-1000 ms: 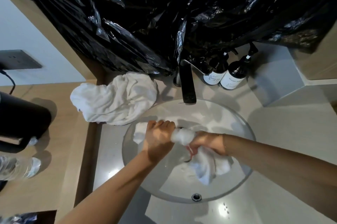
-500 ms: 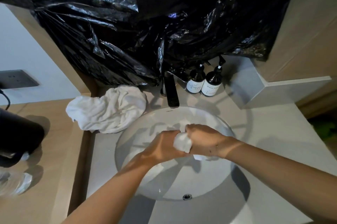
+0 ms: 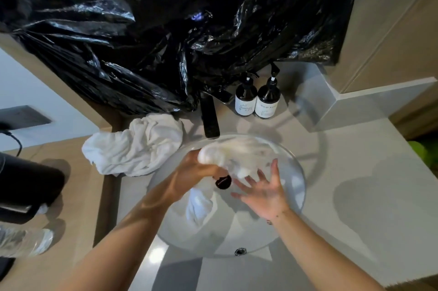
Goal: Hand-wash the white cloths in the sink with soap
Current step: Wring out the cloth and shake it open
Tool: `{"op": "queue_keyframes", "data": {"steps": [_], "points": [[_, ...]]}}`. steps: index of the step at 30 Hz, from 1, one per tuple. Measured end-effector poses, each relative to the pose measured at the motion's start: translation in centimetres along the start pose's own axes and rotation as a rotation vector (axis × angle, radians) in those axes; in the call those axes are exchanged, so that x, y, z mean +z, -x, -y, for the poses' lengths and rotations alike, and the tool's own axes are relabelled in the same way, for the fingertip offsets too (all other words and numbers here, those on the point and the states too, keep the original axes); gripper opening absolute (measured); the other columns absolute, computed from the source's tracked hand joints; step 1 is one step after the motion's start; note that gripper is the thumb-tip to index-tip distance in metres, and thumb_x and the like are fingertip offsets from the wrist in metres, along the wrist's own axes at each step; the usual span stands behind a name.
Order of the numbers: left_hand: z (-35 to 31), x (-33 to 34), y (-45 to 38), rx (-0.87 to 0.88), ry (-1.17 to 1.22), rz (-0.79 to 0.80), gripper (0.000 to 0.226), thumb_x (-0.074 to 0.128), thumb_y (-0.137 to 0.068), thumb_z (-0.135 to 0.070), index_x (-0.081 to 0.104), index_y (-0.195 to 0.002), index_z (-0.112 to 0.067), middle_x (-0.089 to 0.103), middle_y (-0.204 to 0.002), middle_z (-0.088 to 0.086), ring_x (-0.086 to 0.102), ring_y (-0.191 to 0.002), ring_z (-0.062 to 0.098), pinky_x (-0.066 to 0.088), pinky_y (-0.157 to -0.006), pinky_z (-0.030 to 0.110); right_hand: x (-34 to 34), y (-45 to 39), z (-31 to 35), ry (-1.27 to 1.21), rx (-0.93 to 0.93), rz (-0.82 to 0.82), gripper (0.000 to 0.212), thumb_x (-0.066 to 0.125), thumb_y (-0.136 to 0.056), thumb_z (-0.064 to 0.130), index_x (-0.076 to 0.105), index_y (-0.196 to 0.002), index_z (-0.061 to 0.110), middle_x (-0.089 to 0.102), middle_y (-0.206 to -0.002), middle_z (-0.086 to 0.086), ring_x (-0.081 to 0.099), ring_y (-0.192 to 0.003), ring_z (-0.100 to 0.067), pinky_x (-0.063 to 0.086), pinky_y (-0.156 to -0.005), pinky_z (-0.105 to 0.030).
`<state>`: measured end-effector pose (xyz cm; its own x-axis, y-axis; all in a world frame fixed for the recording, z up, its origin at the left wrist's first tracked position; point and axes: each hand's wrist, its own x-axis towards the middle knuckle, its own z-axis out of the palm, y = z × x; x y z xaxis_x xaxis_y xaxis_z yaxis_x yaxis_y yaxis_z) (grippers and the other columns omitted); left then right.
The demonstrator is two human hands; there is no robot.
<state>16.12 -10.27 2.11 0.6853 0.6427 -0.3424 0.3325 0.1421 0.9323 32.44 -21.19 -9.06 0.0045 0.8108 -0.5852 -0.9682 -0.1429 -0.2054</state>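
My left hand (image 3: 192,172) grips a wet white cloth (image 3: 237,151) over the round white sink (image 3: 296,196). The cloth is motion-blurred across the back of the basin, and one end of it hangs below my left wrist (image 3: 199,205). My right hand (image 3: 263,191) hovers over the basin with fingers spread, holding nothing. The dark drain (image 3: 223,182) shows between my hands. A second white cloth (image 3: 135,146) lies crumpled on the counter left of the sink. Two dark soap pump bottles (image 3: 257,98) stand behind the basin.
A black tap (image 3: 209,117) juts over the sink's back rim. Black plastic sheeting (image 3: 166,30) covers the wall above. On the wooden counter at left stand a black appliance (image 3: 26,186) and a clear plastic bottle (image 3: 23,242). A grey ledge (image 3: 355,106) lies at the right.
My right hand has let go of the cloth and opened with fingers spread. My left hand has swung the cloth up toward the back of the basin.
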Motion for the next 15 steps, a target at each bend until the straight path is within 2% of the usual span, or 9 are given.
{"op": "queue_keyframes", "data": {"steps": [2,3,5,7,9,11,13,15], "points": [[0.1,0.2,0.1,-0.044,0.070,0.050,0.015,0.070,-0.076,-0.001,0.072,-0.071,-0.015,0.068,-0.071,0.004,0.063,-0.068,0.016,0.049,-0.066,0.024,1.2,-1.2,-1.3,-0.160,0.013,0.083,0.112,0.085,-0.043,0.069,0.044,-0.138,0.025,0.043,-0.145,-0.014,0.047,-0.128,-0.047,0.033,-0.105,-0.066],[0.4,0.3,0.1,-0.087,0.095,0.079,0.013,0.069,-0.075,-0.002,0.073,-0.073,-0.014,0.068,-0.072,0.004,0.063,-0.069,0.016,0.050,-0.067,0.024,2.0,-1.8,-1.4,-0.174,-0.002,0.138,0.116,0.081,-0.046,0.073,0.042,-0.143,0.024,0.042,-0.147,-0.016,0.045,-0.131,-0.044,0.029,-0.110,-0.062],[0.9,0.2,0.0,-0.171,0.087,0.102,0.005,0.069,-0.075,-0.001,0.072,-0.079,-0.001,0.065,-0.073,0.009,0.062,-0.069,0.018,0.049,-0.069,0.027,3.5,-2.4,-0.9,-0.091,-0.071,0.279,0.112,0.058,-0.064,0.085,0.034,-0.150,0.016,0.035,-0.153,-0.012,0.036,-0.140,-0.033,0.024,-0.117,-0.051],[1.5,0.1,-0.1,-0.230,0.045,0.077,0.014,0.072,-0.072,0.000,0.067,-0.081,0.008,0.063,-0.073,0.015,0.059,-0.067,0.021,0.048,-0.069,0.030,3.9,-3.0,0.1,-0.072,-0.148,0.244,0.105,0.036,-0.077,0.085,0.032,-0.150,0.009,0.031,-0.155,-0.011,0.031,-0.144,-0.024,0.030,-0.116,-0.045],[1.9,0.0,0.0,-0.261,0.043,0.052,0.019,0.075,-0.067,-0.004,0.070,-0.083,0.005,0.065,-0.076,0.017,0.059,-0.067,0.021,0.048,-0.067,0.030,4.0,-3.3,1.2,-0.056,-0.146,0.167,0.094,0.037,-0.079,0.081,0.042,-0.142,0.010,0.046,-0.145,-0.008,0.040,-0.138,-0.021,0.034,-0.114,-0.041],[2.3,-0.1,0.0,-0.272,0.023,0.050,0.027,0.078,-0.067,-0.007,0.070,-0.090,0.005,0.066,-0.077,0.016,0.059,-0.067,0.020,0.049,-0.064,0.028,4.1,-3.2,1.6,0.049,-0.164,0.134,0.077,0.045,-0.082,0.075,0.054,-0.128,0.014,0.062,-0.123,-0.004,0.055,-0.121,-0.020,0.041,-0.107,-0.038],[2.7,0.1,-0.1,-0.287,-0.004,-0.007,0.037,0.080,-0.065,-0.014,0.069,-0.095,0.004,0.066,-0.075,0.012,0.060,-0.066,0.019,0.049,-0.062,0.028,4.0,-3.0,1.8,0.145,-0.161,0.156,0.062,0.039,-0.090,0.069,0.063,-0.108,0.016,0.067,-0.102,-0.002,0.064,-0.101,-0.020,0.048,-0.095,-0.038],[3.1,0.6,-0.2,-0.301,-0.031,-0.106,0.045,0.080,-0.055,-0.025,0.070,-0.093,-0.003,0.067,-0.072,0.009,0.060,-0.065,0.018,0.049,-0.062,0.030,3.9,-2.8,1.6,0.162,-0.131,0.193,0.059,0.031,-0.095,0.064,0.062,-0.097,0.014,0.066,-0.095,-0.005,0.064,-0.097,-0.025,0.048,-0.091,-0.043]]}}
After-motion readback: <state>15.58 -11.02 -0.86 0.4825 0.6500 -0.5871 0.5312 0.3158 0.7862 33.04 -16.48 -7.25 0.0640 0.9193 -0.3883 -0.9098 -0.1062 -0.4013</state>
